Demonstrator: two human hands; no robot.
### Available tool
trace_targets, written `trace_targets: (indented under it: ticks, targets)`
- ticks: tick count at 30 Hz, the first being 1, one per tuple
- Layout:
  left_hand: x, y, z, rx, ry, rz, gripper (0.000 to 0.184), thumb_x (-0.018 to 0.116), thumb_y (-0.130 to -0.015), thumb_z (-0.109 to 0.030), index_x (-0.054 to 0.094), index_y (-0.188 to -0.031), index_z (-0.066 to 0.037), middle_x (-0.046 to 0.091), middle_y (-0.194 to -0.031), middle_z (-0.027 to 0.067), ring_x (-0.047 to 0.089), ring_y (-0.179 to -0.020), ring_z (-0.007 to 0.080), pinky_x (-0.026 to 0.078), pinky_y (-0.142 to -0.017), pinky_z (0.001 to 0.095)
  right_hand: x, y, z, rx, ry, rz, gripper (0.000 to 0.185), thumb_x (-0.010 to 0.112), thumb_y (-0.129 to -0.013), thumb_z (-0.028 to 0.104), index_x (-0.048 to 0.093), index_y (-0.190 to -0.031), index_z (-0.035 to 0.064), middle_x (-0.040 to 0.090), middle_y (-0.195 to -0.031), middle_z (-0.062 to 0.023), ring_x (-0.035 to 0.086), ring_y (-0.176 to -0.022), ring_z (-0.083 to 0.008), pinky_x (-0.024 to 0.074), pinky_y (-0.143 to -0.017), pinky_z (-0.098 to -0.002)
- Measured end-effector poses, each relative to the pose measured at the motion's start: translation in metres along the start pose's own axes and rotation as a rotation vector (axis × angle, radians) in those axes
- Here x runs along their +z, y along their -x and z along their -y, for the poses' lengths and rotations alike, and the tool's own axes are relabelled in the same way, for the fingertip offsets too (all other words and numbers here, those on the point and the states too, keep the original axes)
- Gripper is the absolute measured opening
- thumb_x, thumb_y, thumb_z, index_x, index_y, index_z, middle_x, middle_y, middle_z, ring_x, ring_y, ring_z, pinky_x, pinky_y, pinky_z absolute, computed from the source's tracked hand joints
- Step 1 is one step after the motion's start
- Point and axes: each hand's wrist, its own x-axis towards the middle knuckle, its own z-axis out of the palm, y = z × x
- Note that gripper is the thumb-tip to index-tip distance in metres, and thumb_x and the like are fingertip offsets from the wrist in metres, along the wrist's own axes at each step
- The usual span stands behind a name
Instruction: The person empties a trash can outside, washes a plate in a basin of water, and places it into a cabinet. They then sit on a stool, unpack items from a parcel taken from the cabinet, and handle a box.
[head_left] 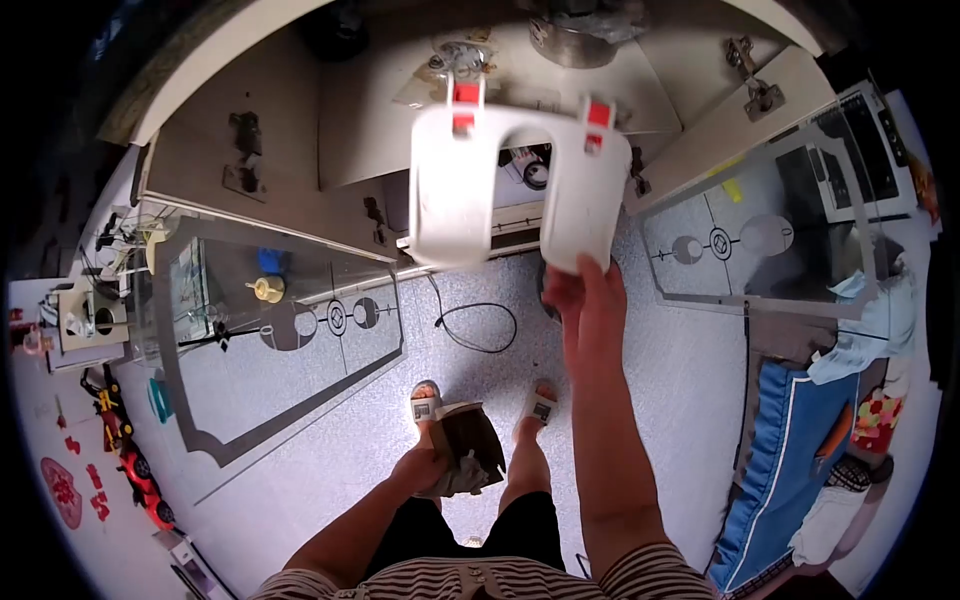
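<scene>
Item, a white piece (450,190): two long lobes joined along the top edge, a gap between them, somewhat blurred. It is held up in the air before the open cabinet, clear of the shelf (370,110). Two red clips (466,93) (598,114) sit at its top edge, one above each lobe.

Item, my right hand (590,290): thumb and fingers pinching the bottom end of the right lobe.

Item, my left hand (422,468): closed on the left edge of a brown box (470,435), fingers partly hidden, low before my legs. Crumpled wrapping (468,472) shows at the box's near end.

Step in hand, as I judge it: handling the white piece aloft while the box is kept aside. With most of the piece above my pinch, the next move calls for a firm hold and a steady wrist, both lobes kept off the cabinet's edges.

Surroundings: a pot (570,42) toward the shelf's far edge, right of its middle; clear plastic (462,58) left of it; glass doors (310,408) (760,305) open at both sides; a looped black cord (514,330) on the floor (690,400), beyond my slippers (424,405) (541,408).
</scene>
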Motion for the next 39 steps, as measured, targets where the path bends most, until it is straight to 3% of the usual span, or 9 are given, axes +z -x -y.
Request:
trace_targets:
  ticks: [8, 10, 13, 15, 19, 27, 32, 34, 39]
  targets:
    - [0.011, -0.008, 0.019, -0.053, 0.017, 0.01, 0.048, 0.049, -0.085, -0.044, 0.067, -0.098, -0.001, 0.065, -0.098, 0.025, 0.062, -0.094, 0.0404, 0.049, -0.085, 0.0464, 0.123, -0.112, 0.021, -0.017, 0.0, 0.282, 0.028, 0.055, -0.094, 0.022, 0.055, -0.105, -0.0043, 0.064, -0.085, -0.0124, 0.064, -0.079, -0.0186, 0.0564, -0.073, -0.0339]
    - [0.022, -0.015, 0.031, -0.072, 0.028, 0.025, 0.047, 0.05, -0.085, -0.042, 0.067, -0.098, 0.0, 0.065, -0.097, 0.0252, 0.063, -0.093, 0.0404, 0.049, -0.083, 0.0459, 0.115, -0.13, 0.007, 0.081, -0.232, 0.56, 0.05, 0.059, -0.093, 0.021, 0.04, -0.124, -0.0135, 0.053, -0.119, -0.0232, 0.056, -0.11, -0.0317, 0.0464, -0.1, -0.04]
    - [0.037, -0.033, 0.055, -0.115, 0.045, 0.031, 0.043, 0.053, -0.085, -0.039, 0.067, -0.099, 0.0, 0.065, -0.097, 0.026, 0.063, -0.094, 0.0397, 0.049, -0.083, 0.0451, 0.085, -0.114, -0.017, 0.006, -0.068, 0.577, 0.041, 0.055, -0.095, 0.015, 0.041, -0.127, -0.0069, 0.053, -0.119, -0.0235, 0.056, -0.109, -0.0312, 0.0477, -0.098, -0.0405]
    - [0.035, -0.04, 0.053, -0.175, 0.131, 0.008, 0.038, 0.055, -0.085, -0.033, 0.066, -0.101, 0.0, 0.066, -0.097, 0.0244, 0.064, -0.094, 0.037, 0.049, -0.083, 0.0426, 0.035, -0.103, -0.048, -0.261, 0.21, 0.775, 0.024, 0.056, -0.094, 0.022, 0.059, -0.103, 0.0003, 0.064, -0.081, -0.0093, 0.061, -0.068, -0.0137, 0.0526, -0.061, -0.0278]
    - [0.059, -0.065, 0.089, -0.277, 0.291, 0.025, 0.034, 0.054, -0.089, -0.026, 0.065, -0.106, 0.001, 0.068, -0.098, 0.02, 0.065, -0.092, 0.029, 0.05, -0.082, 0.0378, -0.108, -0.118, -0.234, 0.182, 0.599, 0.307, 0.022, 0.064, -0.089, 0.025, 0.065, -0.095, 0.0034, 0.067, -0.079, -0.0101, 0.064, -0.064, -0.0174, 0.0529, -0.059, -0.0284]
    - [0.062, -0.113, 0.101, -0.506, 0.892, 0.067, 0.031, 0.05, -0.095, -0.017, 0.06, -0.113, 0.005, 0.066, -0.098, 0.009, 0.062, -0.088, 0.0134, 0.05, -0.077, 0.0275, -0.188, -0.143, -0.545, -0.096, 1.818, 0.551, 0.079, 0.077, -0.073, 0.027, 0.037, -0.14, 0.0155, 0.031, -0.149, -0.0076, 0.047, -0.122, -0.0279, 0.0508, -0.087, -0.0417]
    - [0.07, -0.125, 0.131, -0.459, 0.898, 0.058, 0.03, 0.05, -0.095, -0.019, 0.061, -0.11, 0.005, 0.068, -0.089, 0.0071, 0.061, -0.083, 0.0108, 0.05, -0.074, 0.0264, -0.216, -0.155, -0.635, -0.518, 1.907, 0.388, 0.043, 0.064, -0.081, 0.018, 0.055, -0.123, 0.0134, 0.051, -0.132, -0.0122, 0.058, -0.104, -0.0264, 0.0532, -0.077, -0.0451]
    - [0.065, -0.136, 0.13, -0.449, 0.865, 0.055, 0.031, 0.051, -0.094, -0.019, 0.061, -0.109, 0.005, 0.068, -0.089, 0.0086, 0.062, -0.084, 0.0122, 0.05, -0.074, 0.0271, -0.232, -0.164, -0.636, -0.054, 1.974, 0.53, 0.022, 0.057, -0.085, 0.016, 0.063, -0.107, 0.015, 0.061, -0.114, -0.0121, 0.062, -0.094, -0.0281, 0.0525, -0.076, -0.0445]
    - [0.037, -0.128, 0.101, -0.477, 0.482, 0.097, 0.035, 0.052, -0.093, -0.027, 0.063, -0.112, 0.0, 0.069, -0.099, 0.0128, 0.063, -0.095, 0.0186, 0.048, -0.085, 0.0315, -0.268, -0.098, -0.574, -0.001, 1.529, 0.534, 0.014, 0.057, -0.087, 0.019, 0.066, -0.091, 0.0092, 0.064, -0.088, -0.0139, 0.061, -0.085, -0.0354, 0.0493, -0.073, -0.0466]
